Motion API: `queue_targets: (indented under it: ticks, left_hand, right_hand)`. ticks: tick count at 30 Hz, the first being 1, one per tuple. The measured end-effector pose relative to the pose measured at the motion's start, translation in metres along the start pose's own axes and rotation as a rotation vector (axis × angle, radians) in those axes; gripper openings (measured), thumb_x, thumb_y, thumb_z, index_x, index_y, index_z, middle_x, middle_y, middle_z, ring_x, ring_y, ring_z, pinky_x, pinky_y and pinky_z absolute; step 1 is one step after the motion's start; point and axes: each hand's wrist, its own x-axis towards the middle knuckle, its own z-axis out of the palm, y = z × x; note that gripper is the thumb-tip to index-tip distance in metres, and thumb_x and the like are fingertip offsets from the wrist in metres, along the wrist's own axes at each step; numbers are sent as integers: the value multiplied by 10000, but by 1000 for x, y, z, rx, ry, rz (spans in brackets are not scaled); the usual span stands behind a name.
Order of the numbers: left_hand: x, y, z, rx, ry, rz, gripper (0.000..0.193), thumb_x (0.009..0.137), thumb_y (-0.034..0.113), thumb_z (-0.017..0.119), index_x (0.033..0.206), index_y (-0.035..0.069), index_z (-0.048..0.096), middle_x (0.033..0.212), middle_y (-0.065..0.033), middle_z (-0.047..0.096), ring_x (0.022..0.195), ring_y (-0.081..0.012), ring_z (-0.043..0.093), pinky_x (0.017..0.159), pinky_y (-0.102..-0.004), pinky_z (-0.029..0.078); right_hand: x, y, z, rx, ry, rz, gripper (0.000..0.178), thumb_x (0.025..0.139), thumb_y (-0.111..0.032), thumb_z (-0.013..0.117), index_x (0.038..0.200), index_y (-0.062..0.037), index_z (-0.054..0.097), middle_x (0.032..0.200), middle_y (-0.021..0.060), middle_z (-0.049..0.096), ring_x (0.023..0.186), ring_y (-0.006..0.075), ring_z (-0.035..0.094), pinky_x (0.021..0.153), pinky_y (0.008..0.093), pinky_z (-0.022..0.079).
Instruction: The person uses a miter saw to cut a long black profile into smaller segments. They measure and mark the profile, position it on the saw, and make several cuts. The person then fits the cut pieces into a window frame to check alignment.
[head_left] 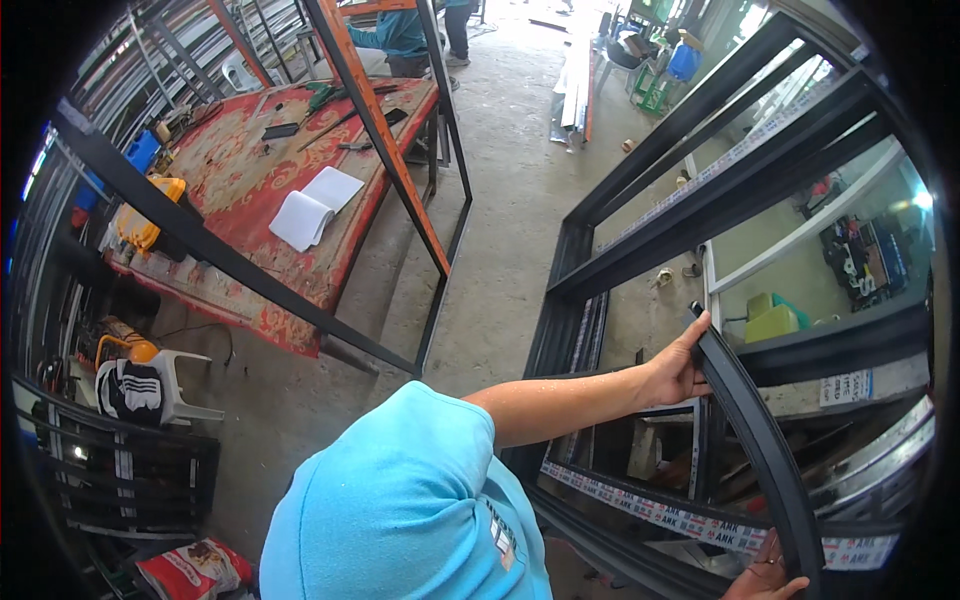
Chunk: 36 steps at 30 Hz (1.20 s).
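Note:
My left hand [682,368], at the end of a bare arm from a light blue sleeve [400,490], grips the upper end of a long black profile bar [752,420]. Its thumb lies along the end, with the fingers wrapped around the side. Lower down, at the bottom right, my right hand [768,578] closes around the same bar near its other end; part of that hand is cut off by the picture's edge. The bar runs slanting between both hands, in front of a large black window frame [700,235] with white printed protective tape [650,508] on some members.
On the left stands a table with a red patterned cover [240,220], bearing an open notebook [318,208] and tools. A black and orange frame [375,130] stands upright beside it. A white plastic chair [185,385] is at lower left. Far back, another person [400,45] is partly visible.

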Motion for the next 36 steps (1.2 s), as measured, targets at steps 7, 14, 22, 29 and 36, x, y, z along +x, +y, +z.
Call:
queue_targets:
  ticks: [7, 14, 22, 29, 36]
  left_hand:
    - [-18, -40, 36, 17, -160, -15, 674, 831, 821, 592, 981, 177, 720, 1042, -39, 757, 1029, -205, 709, 983, -379, 524]
    - [-30, -63, 60, 23, -190, -19, 803, 826, 893, 480, 980, 142, 721, 1063, -77, 756, 1079, -252, 702, 995, -435, 519]
    - [-17, -56, 73, -48, -97, 4, 769, 842, 795, 606, 1114, 77, 626, 1063, -129, 719, 1060, -332, 697, 985, -527, 512]
    - [-16, -71, 79, -129, -98, -19, 627, 854, 669, 718, 1101, 109, 583, 996, -117, 699, 941, -357, 727, 856, -531, 584]
    - [-5, -82, 102, 27, -179, -49, 677, 817, 766, 660, 1057, 137, 588, 961, -84, 707, 697, -271, 677, 587, -405, 557]
  right_hand:
    - [-40, -54, -1, 3, -69, -94, 917, 960, -535, 653, 1392, 229, 388, 1522, 470, 249, 1446, 539, 277, 1222, 628, 195]
    - [-57, -81, -10, 439, -315, -66, 697, 995, -531, 590, 1291, 100, 594, 1393, 475, 441, 1309, 598, 441, 1167, 672, 306]
    - [-70, -83, -6, 42, -3, -304, 576, 1020, -485, 552, 1240, 41, 633, 1329, 428, 522, 1228, 631, 483, 1049, 709, 436]
    - [-84, -93, -9, 523, -360, -209, 594, 1014, -485, 552, 1329, 17, 582, 1387, 411, 483, 1218, 627, 495, 1022, 754, 434]
    - [-95, -115, -65, 53, 144, -314, 774, 1013, -499, 553, 1451, 121, 406, 1516, 361, 383, 1392, 493, 432, 1172, 620, 389]
